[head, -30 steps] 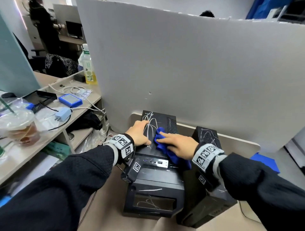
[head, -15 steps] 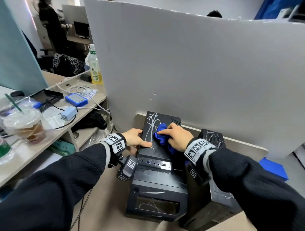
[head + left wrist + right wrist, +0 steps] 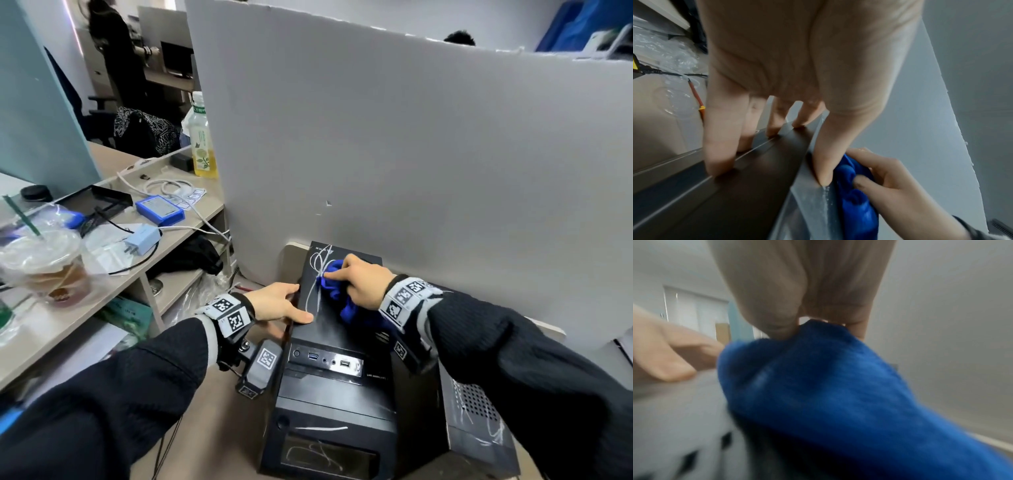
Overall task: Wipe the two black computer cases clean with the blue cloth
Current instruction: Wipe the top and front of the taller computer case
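Note:
Two black computer cases stand side by side on the floor, the left case (image 3: 329, 377) scribbled with white lines and the right case (image 3: 479, 428) partly under my right sleeve. My right hand (image 3: 356, 281) pinches the bunched blue cloth (image 3: 334, 289) and presses it on the far part of the left case's top, beside the white lines (image 3: 317, 274). In the right wrist view the thumb and fingers (image 3: 777, 324) close on the cloth (image 3: 828, 394). My left hand (image 3: 277, 305) straddles that case's left top edge. Its thumb lies on top and its straight fingers (image 3: 719, 159) press the side panel (image 3: 735, 203).
A tall grey partition (image 3: 411, 154) stands right behind the cases. A desk (image 3: 171, 240) on the left carries an iced drink cup (image 3: 48, 263), a blue device (image 3: 159, 210), a charger, cables and a bottle (image 3: 202, 140). Plastic wrap and cables lie on the floor beside the left case.
My right hand has pushed the cloth from the middle of the case top toward its far end and bunched it up. My left hand has slid from the top to the left edge.

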### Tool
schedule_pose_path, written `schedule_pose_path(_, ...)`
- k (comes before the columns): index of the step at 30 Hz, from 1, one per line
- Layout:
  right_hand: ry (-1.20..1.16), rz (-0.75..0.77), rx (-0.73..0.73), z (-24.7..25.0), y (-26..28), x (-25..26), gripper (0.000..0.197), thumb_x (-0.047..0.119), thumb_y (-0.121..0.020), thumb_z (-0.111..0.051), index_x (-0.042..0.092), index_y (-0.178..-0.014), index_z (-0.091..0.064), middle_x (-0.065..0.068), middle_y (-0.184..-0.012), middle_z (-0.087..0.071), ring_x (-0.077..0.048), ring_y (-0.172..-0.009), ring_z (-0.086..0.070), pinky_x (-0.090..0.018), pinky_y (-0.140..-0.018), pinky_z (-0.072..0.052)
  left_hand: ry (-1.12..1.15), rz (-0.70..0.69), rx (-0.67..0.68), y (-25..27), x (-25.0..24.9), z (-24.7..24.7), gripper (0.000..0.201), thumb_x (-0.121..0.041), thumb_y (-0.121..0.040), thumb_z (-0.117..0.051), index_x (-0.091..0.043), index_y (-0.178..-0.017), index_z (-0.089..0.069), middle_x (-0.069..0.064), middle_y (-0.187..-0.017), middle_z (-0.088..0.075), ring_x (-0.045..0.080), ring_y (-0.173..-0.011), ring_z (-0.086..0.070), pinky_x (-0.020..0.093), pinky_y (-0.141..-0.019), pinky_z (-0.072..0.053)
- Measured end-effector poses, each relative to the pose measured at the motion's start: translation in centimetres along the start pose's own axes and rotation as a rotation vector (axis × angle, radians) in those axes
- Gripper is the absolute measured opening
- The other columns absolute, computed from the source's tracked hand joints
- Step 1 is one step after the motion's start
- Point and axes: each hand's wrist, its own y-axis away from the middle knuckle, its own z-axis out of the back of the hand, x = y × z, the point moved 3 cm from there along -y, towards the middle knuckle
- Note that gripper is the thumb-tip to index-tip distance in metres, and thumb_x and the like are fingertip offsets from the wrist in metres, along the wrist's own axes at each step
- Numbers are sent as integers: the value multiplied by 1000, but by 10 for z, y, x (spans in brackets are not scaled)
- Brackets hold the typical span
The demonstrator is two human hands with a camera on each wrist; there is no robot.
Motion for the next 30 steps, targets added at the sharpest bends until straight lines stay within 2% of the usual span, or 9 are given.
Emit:
schedule_pose_path(4, 26, 242, 46, -11, 36, 31, 53, 17, -89, -48, 37, -139, -45, -2, -123, -41, -24, -104, -54, -32, -79, -41, -22, 4, -13, -4, 8, 2, 89, -14, -83, -74, -11, -153, -19, 2, -155, -30, 21, -133, -45, 27, -69, -58)
schedule_pose_path(6, -5, 251, 62, -11, 32, 20, 56, 16, -90, -49, 39, -141, -43, 1, -121, -42, -22, -102, -54, -31, -79, -41, -5, 15, 15, -1, 7, -1, 85, -16, -85, -72, -16, -153, -21, 0, -152, -31, 18, -130, -46, 31, -68, -60)
schedule_pose_path(12, 100, -31, 36, 11, -31, -15, 52, 28, -94, -48, 36, -144, -37, -7, -126, -42, -34, -111, -56, -36, -89, -44, 24, 7, 23, 5, 4, -3, 74, -18, -88, -69, -18, -149, -28, -2, -143, -37, 11, -116, -51, 34, -72, -59)
schedule_pose_path(15, 84, 114, 93, 4, -11, 8, 63, 47, -91, -52, 33, -148, -30, -7, -136, -37, -31, -118, -52, -36, -98, -42, 39, 18, 39, 5, 6, -1, 76, -19, -86, -71, -18, -149, -28, 0, -139, -40, 16, -122, -50, 38, -73, -60)
schedule_pose_path(18, 71, 246, 111, -1, 28, 14, 83, 60, -85, -53, 39, -152, -9, -1, -158, -14, -25, -136, -32, -39, -109, -33, 33, -6, 72, 3, 8, -3, 46, -19, -86, -72, -27, -125, -48, -12, -120, -55, 11, -106, -59, 49, -82, -57)
schedule_pose_path(21, 173, 351, 85, -8, 52, 10, 74, 48, -92, -44, 33, -153, -6, 2, -162, -1, -26, -141, -24, -40, -112, -30, 34, -24, 72, 2, 11, -4, 38, -20, -87, -71, -28, -117, -49, -13, -112, -56, 3, -93, -61, 47, -81, -58)
schedule_pose_path(24, 141, 382, 108, -8, 40, 9, 62, 28, -97, -40, 32, -153, -14, 10, -161, -9, -29, -120, -43, -39, -101, -40, 40, -20, 72, -1, 12, -4, 49, -21, -87, -71, -21, -129, -46, -4, -126, -53, 7, -98, -61, 43, -78, -59)
schedule_pose_path(26, 202, 294, 84, 0, 11, -2, 62, 23, -98, -38, 38, -152, -11, 17, -160, -8, -29, -111, -47, -39, -95, -44, 43, 8, 61, -4, 14, -4, 79, -24, -87, -71, -18, -150, -25, 1, -146, -37, 14, -112, -56, 33, -69, -60)
schedule_pose_path(30, 200, 44, 115, 19, -47, -29, 65, 18, -96, -38, 40, -151, -11, 16, -160, -8, -25, -135, -39, -32, -109, -33, 69, 16, 69, -6, 16, -2, 95, -25, -86, -71, -20, -155, -6, 4, -158, -21, 12, -106, -55, 26, -61, -58)
